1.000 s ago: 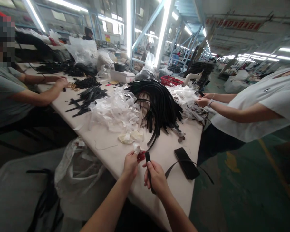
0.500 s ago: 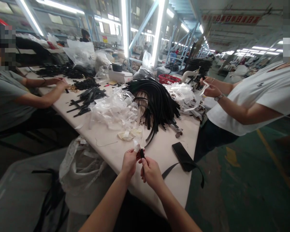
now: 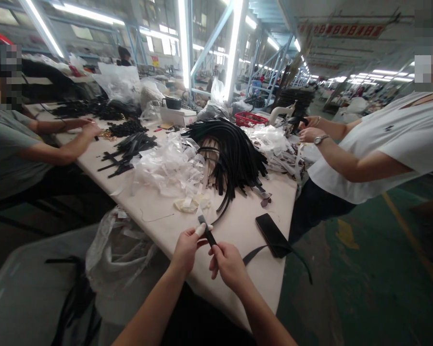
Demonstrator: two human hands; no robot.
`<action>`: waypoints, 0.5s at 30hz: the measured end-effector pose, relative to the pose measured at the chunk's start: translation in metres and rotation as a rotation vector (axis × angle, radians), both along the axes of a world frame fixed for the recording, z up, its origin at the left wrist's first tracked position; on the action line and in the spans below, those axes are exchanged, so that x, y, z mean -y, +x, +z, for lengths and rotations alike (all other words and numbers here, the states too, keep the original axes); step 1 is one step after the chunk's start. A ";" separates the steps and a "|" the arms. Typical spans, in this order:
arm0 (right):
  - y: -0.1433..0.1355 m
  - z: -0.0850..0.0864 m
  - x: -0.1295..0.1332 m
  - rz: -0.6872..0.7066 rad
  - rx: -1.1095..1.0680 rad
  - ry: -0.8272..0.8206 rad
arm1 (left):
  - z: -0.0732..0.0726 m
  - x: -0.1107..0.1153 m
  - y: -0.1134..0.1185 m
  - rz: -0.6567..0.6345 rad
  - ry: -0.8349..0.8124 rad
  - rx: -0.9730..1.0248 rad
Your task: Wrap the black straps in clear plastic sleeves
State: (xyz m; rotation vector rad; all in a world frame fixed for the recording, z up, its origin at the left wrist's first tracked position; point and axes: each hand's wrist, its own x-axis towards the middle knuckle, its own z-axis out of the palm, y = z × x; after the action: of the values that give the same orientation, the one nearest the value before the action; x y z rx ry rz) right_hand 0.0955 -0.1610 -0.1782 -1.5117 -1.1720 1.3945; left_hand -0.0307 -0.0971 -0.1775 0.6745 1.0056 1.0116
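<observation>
Black strap (image 3: 210, 238) held above the near end of the surface (image 3: 267, 283).
Pinched in the right hand (image 3: 228, 262), its long axis points to eleven o'clock; the left hand (image 3: 186, 248), nearer the tip, pinches it too.

Mixed exposure. Upright white fluorescent tubes (image 3: 183, 43) by the pale-blue steel frame (image 3: 212, 39) blow out; long white ceiling tubes (image 3: 88, 14) add overhead light. Cream table (image 3: 234, 211) decently lit, glare on crumpled white plastic strips (image 3: 169, 163). Dark-green floor (image 3: 328, 293) dim. Background soft, edges wide-angle stretched, pixelated blocks both sides.
</observation>
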 end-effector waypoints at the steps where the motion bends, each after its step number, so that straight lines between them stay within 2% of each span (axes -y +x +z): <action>1: -0.001 0.002 0.001 -0.026 0.016 0.017 | -0.001 0.007 0.003 -0.069 -0.015 0.008; 3: 0.000 0.007 0.004 -0.043 0.009 0.074 | -0.002 0.016 0.008 -0.145 -0.046 0.023; 4: 0.001 0.010 0.006 -0.030 0.001 0.101 | -0.001 0.018 0.008 -0.122 -0.049 0.021; 7: 0.005 0.015 0.015 0.038 0.027 0.109 | 0.001 0.016 0.006 0.111 -0.015 -0.010; 8: 0.005 0.016 0.017 0.043 0.048 0.088 | 0.001 0.016 0.005 0.153 -0.004 -0.013; 9: 0.006 0.016 0.018 0.032 0.067 0.070 | 0.001 0.018 0.006 0.145 -0.004 -0.008; 12: 0.005 0.013 0.018 -0.049 0.094 0.094 | -0.002 0.031 0.011 -0.046 -0.041 0.023; 15: 0.003 0.009 0.017 -0.021 0.023 0.113 | 0.000 0.036 0.010 -0.133 -0.097 0.098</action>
State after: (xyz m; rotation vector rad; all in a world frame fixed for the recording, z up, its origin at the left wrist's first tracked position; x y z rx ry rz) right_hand 0.0983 -0.1781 -0.1695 -1.4601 -1.2255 1.2783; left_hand -0.0211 -0.1332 -0.1773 0.5979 0.9063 0.8656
